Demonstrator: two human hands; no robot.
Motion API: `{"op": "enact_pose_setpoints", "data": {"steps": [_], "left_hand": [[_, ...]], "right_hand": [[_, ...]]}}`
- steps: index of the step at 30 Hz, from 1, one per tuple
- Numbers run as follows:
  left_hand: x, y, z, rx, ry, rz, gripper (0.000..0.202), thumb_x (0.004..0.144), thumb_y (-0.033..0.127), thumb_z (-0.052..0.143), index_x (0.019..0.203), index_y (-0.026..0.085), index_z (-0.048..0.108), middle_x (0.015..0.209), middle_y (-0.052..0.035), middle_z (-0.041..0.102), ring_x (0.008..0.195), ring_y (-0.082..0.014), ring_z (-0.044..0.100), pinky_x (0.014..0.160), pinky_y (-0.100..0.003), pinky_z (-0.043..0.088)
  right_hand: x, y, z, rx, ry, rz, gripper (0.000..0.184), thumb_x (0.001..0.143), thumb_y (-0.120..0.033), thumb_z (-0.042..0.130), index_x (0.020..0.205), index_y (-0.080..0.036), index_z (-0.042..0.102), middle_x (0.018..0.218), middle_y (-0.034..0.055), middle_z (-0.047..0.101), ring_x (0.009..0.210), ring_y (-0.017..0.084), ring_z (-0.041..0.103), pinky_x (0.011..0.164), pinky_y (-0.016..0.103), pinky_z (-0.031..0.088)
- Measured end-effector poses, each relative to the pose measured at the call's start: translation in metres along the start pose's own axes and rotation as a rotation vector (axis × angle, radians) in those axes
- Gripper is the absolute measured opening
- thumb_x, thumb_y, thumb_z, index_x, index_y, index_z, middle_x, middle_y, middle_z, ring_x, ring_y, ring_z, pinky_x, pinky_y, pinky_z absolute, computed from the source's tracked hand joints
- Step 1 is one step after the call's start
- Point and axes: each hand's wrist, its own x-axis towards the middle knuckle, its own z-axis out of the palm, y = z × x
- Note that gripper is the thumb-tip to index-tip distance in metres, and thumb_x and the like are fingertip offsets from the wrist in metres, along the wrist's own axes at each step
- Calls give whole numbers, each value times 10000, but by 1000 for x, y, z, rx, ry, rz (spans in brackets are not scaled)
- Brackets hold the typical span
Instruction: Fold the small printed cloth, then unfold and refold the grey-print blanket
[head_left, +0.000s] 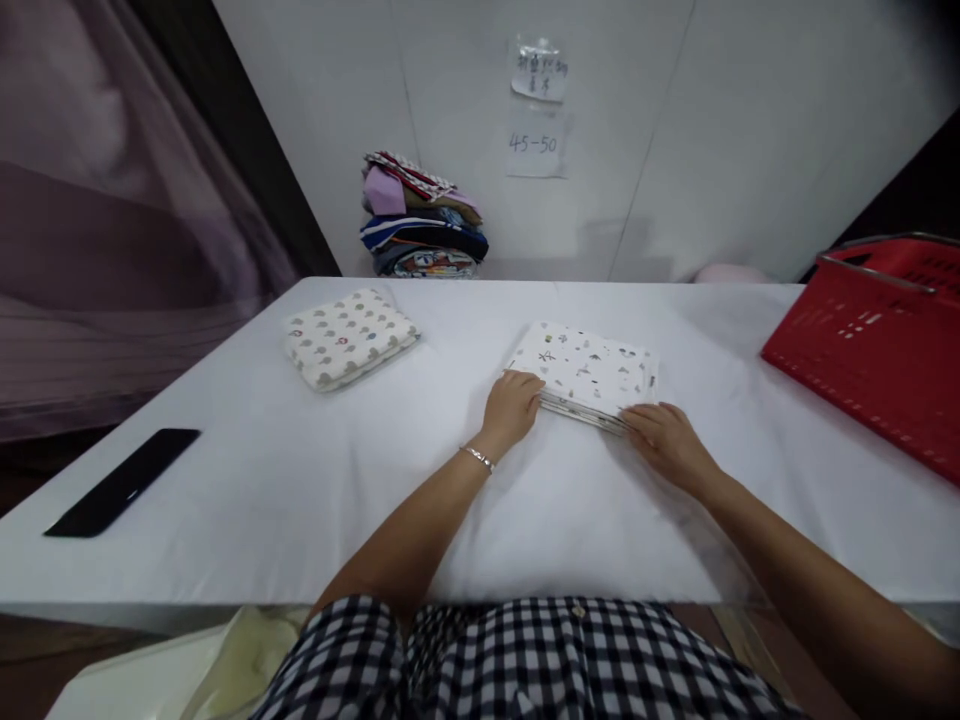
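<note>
A folded white cloth (pixel 585 365) with small scattered prints lies on the white table in front of me, its layered edge facing my body. My left hand (pixel 514 405) grips its near left corner, fingers on top and the thumb hidden. At the near right corner, my right hand (pixel 664 435) has its fingers closed on the cloth's edge. Off to the left rests another folded cloth (pixel 349 338), cream with rows of grey-brown shapes, apart from both hands.
The white table (pixel 420 500) carries a flat black object (pixel 124 482) near its left edge. A red basket (pixel 885 350) stands at the right. Behind the table's far edge rises a stack of folded fabrics (pixel 424 220) against the wall, below two paper signs (pixel 537 143).
</note>
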Motion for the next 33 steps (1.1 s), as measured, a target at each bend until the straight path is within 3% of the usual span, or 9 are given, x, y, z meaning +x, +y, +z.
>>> {"op": "enact_pose_setpoints", "data": {"steps": [6, 12, 18, 25, 33], "left_hand": [[16, -6, 16, 163, -136, 117, 265, 849, 142, 433, 1027, 239, 603, 1094, -51, 598, 1062, -215, 457, 921, -389, 320], [23, -10, 18, 183, -165, 150, 291, 837, 110, 426, 1041, 238, 588, 1086, -52, 600, 1048, -217, 468, 908, -385, 302], [25, -17, 21, 245, -222, 174, 293, 855, 119, 402, 1008, 239, 621, 1062, -51, 614, 1038, -216, 476, 909, -375, 302], [20, -25, 26, 258, -198, 202, 289, 872, 137, 386, 1007, 235, 622, 1036, -43, 622, 1018, -204, 488, 888, -366, 325], [22, -40, 8, 184, -224, 243, 235, 834, 235, 516, 1060, 235, 580, 1102, -35, 593, 1055, -199, 476, 922, -370, 319]], "right_hand": [[18, -13, 12, -58, 26, 117, 259, 896, -265, 404, 1021, -213, 624, 982, 77, 631, 880, 204, 538, 776, 331, 342], [20, -17, 15, -61, 41, 178, 247, 898, -257, 400, 988, -209, 625, 918, 76, 611, 823, 199, 503, 697, 303, 327], [17, -13, 22, -92, 109, 136, 260, 899, -190, 385, 909, -185, 645, 892, 73, 614, 796, 186, 487, 695, 296, 320], [10, -9, 27, -45, 165, 90, 262, 900, -196, 388, 921, -189, 650, 884, 73, 623, 778, 180, 497, 692, 298, 349], [1, -14, 22, -21, 128, 26, 259, 875, -216, 443, 1092, -172, 576, 1038, 112, 583, 894, 225, 490, 712, 329, 362]]}}
